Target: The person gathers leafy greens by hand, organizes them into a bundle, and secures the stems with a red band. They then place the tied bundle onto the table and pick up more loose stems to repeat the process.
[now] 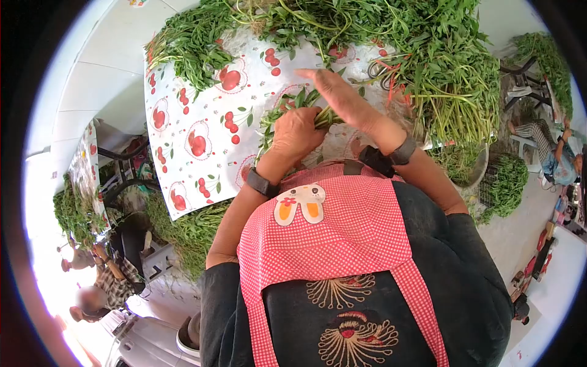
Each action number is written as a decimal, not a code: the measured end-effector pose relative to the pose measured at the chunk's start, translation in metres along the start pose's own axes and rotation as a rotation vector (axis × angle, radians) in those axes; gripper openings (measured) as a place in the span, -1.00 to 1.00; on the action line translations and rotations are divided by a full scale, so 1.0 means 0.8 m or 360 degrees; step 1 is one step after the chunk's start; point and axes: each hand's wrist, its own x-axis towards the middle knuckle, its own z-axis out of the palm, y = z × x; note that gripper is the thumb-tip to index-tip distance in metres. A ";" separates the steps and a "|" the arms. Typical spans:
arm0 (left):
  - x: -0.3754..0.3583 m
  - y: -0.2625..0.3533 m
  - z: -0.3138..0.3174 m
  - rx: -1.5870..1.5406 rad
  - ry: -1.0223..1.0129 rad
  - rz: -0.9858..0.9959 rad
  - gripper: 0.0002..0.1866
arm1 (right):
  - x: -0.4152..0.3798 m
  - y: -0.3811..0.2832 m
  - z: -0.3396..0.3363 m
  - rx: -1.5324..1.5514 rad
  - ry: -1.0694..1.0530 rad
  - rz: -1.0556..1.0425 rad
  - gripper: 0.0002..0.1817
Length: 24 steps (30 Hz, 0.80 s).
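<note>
My left hand (298, 131) is closed around a small bunch of leafy green stems (327, 116) above the table's near edge. The leaves of the bunch stick out to the left, past my knuckles. Over the stem ends is my right hand (345, 103), its fingers stretched out flat and pointing left. Whether its palm touches the stems cannot be seen. Scissors (385, 74) with dark loop handles lie among orange-red ties (400, 92) to the right of my right hand.
A cherry-print tablecloth (199, 144) covers the table. Heaped greens (428, 37) line its far side, with a neat stack of stems (461, 113) at right. A basket of greens (504, 183) stands on the floor. Other people sit at left (116, 281) and right (559, 159).
</note>
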 end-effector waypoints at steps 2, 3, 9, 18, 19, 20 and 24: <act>0.003 -0.001 0.003 -0.0011 0.0106 0.0047 -0.72 | 0.001 0.001 0.002 -0.0217 0.0071 -0.0128 -0.12; 0.003 -0.002 0.002 -0.0012 0.0110 0.0045 -0.72 | 0.001 0.002 -0.001 -0.0104 -0.0036 -0.0125 -0.14; 0.001 -0.004 0.002 -0.0257 -0.0066 -0.0036 -0.77 | -0.007 -0.006 -0.021 0.0012 0.0035 -0.0252 -0.16; -0.027 -0.030 -0.033 -0.0218 -0.0036 -0.0382 -0.60 | -0.033 0.034 -0.042 -0.0040 0.0350 0.0152 -0.51; -0.027 -0.035 -0.029 -0.0214 -0.0039 -0.0374 -0.60 | -0.032 0.034 -0.035 -0.0336 0.0217 0.0205 -0.56; -0.027 -0.045 -0.021 -0.0292 0.0064 -0.0341 -0.64 | -0.027 0.068 -0.014 -0.0021 0.0024 -0.0082 -0.53; -0.035 -0.069 -0.032 -0.0598 0.0319 -0.0306 -0.71 | -0.025 0.080 0.002 -0.0272 -0.0321 0.0196 -0.48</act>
